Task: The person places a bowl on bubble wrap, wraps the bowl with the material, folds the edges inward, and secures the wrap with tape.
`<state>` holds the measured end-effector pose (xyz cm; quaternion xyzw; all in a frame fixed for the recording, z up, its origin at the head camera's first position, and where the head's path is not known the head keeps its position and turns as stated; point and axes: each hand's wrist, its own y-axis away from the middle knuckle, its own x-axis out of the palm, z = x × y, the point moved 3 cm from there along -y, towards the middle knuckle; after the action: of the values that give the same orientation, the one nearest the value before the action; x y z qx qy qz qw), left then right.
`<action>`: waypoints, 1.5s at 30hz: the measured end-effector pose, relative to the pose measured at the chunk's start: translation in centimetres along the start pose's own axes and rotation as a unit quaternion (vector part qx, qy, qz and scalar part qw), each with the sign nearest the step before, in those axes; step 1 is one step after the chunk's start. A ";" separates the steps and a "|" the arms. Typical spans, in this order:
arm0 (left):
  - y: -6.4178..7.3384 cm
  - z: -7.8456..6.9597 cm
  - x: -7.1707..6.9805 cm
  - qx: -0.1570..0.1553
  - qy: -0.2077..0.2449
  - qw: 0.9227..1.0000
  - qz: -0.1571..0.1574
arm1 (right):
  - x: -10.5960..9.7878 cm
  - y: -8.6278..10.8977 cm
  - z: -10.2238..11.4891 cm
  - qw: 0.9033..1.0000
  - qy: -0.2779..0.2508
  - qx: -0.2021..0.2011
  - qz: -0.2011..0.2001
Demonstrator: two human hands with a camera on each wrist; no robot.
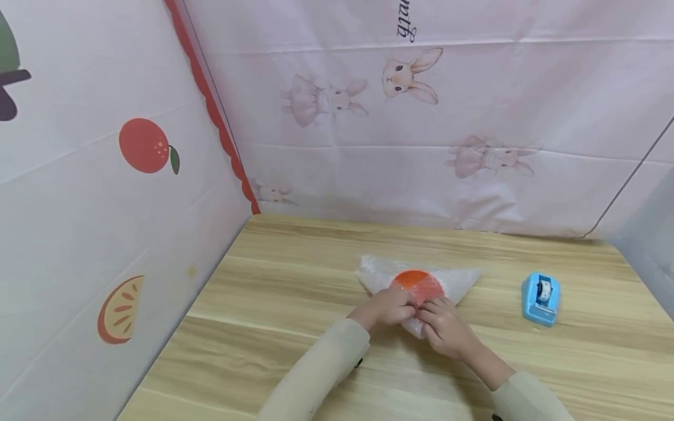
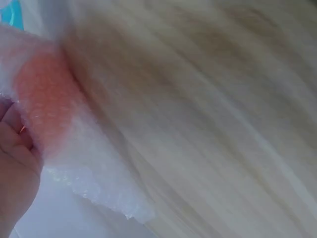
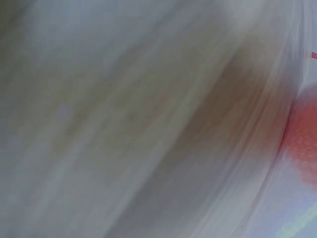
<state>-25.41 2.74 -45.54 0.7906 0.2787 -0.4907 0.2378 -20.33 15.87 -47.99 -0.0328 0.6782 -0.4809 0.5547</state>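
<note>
A sheet of clear bubble wrap (image 1: 463, 282) lies on the table, partly folded around a round orange object (image 1: 412, 278). The object's far part shows bright orange, while its near part looks pinkish red through the wrap. My left hand (image 1: 388, 305) pinches the wrap at the near left of the object. On the near right, my right hand (image 1: 447, 328) grips the same folded edge with bent fingers, close beside the left. In the left wrist view, curled fingers (image 2: 14, 119) press at the wrap's edge. The right wrist view catches only the wrapped red side (image 3: 304, 141), and no hand.
A blue tape dispenser (image 1: 541, 299) with a roll in it stands on the wooden table (image 1: 253, 280) to the right of the wrap. Printed cloth hangs behind the table (image 1: 337, 169) and along its left side (image 1: 174, 251).
</note>
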 end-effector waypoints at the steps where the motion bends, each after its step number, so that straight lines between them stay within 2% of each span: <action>1: 0.2 -0.1 0.1 0.013 -0.011 1.000 -0.002 | 0.0 0.0 0.0 1.000 -0.003 0.002 0.001; 4: 0.6 -0.2 0.4 0.057 -0.063 0.996 -0.008 | -0.1 0.1 -0.1 1.000 -0.012 0.006 0.000; 7: 0.8 -0.3 0.8 0.092 -0.126 0.988 -0.015 | -0.2 0.2 -0.1 1.000 -0.017 0.009 -0.007; 10: 0.8 -0.4 1.2 0.109 -0.187 0.976 -0.020 | -0.4 0.3 -0.1 0.999 -0.028 0.012 -0.020; 15: 0.4 -0.4 1.9 0.108 -0.227 0.968 -0.027 | -0.7 0.5 -0.3 0.997 -0.060 0.034 -0.045; 18: 0.1 -0.4 2.1 0.108 -0.234 0.965 -0.049 | -0.9 0.7 -0.7 0.993 -0.075 0.062 -0.061; 20: -0.1 -0.4 2.1 0.103 -0.234 0.965 -0.054 | -1.1 0.7 -1.0 0.990 -0.078 0.083 -0.088; 22: -0.2 -0.4 2.0 0.090 -0.220 0.970 -0.055 | -1.5 0.8 -1.7 0.981 -0.075 0.133 -0.123; 23: -0.3 -0.4 2.0 0.081 -0.216 0.972 -0.051 | -1.8 0.8 -2.1 0.972 -0.076 0.174 -0.140; 24: -0.4 -0.4 2.0 0.073 -0.217 0.973 -0.042 | -2.1 0.9 -2.6 0.958 -0.078 0.226 -0.157; 25: -0.5 -0.5 1.9 0.065 -0.215 0.974 -0.037 | -2.4 1.1 -3.2 0.940 -0.080 0.282 -0.176; 26: -0.5 -0.5 1.9 0.058 -0.214 0.975 -0.031 | -2.7 1.3 -3.9 0.914 -0.087 0.349 -0.187; 27: -0.5 -0.5 1.9 0.055 -0.213 0.975 -0.024 | -3.0 1.6 -4.6 0.881 -0.103 0.421 -0.188; 28: -0.5 -0.5 1.9 0.053 -0.221 0.974 -0.016 | -3.2 1.9 -5.2 0.844 -0.121 0.489 -0.182; 30: -0.5 -0.6 1.8 0.052 -0.230 0.972 -0.001 | -3.7 2.6 -6.5 0.769 -0.158 0.600 -0.153; 32: -0.5 -0.5 1.7 0.041 -0.214 0.976 0.005 | -3.8 3.2 -7.5 0.696 -0.226 0.673 -0.114; 33: -0.5 -0.5 1.7 0.034 -0.206 0.978 0.007 | -3.8 3.4 -8.0 0.664 -0.262 0.694 -0.094; 34: -0.5 -0.5 1.6 0.029 -0.199 0.980 0.008 | -3.8 3.5 -8.4 0.636 -0.299 0.706 -0.083; 36: -0.4 -0.4 1.5 0.033 -0.200 0.979 0.011 | -3.8 3.7 -9.1 0.589 -0.366 0.717 -0.068; 37: -0.3 -0.4 1.5 0.036 -0.200 0.979 0.011 | -3.7 3.8 -9.5 0.570 -0.398 0.716 -0.071; 38: -0.3 -0.4 1.5 0.044 -0.210 0.977 0.012 | -3.8 3.8 -9.7 0.558 -0.421 0.711 -0.072; 39: -0.2 -0.4 1.4 0.053 -0.220 0.974 0.013 | -3.8 3.8 -10.0 0.551 -0.436 0.708 -0.069; 41: -0.2 -0.5 1.4 0.069 -0.235 0.969 0.013 | -3.9 3.8 -10.4 0.544 -0.457 0.701 -0.056; 45: -0.2 -0.6 1.2 0.078 -0.233 0.969 0.015 | -4.1 3.6 -11.2 0.534 -0.471 0.700 -0.052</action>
<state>-24.73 3.57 -46.42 0.6746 0.1652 -0.6779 0.2412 -25.78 27.06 -48.38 0.1090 -0.2371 -0.7449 0.6141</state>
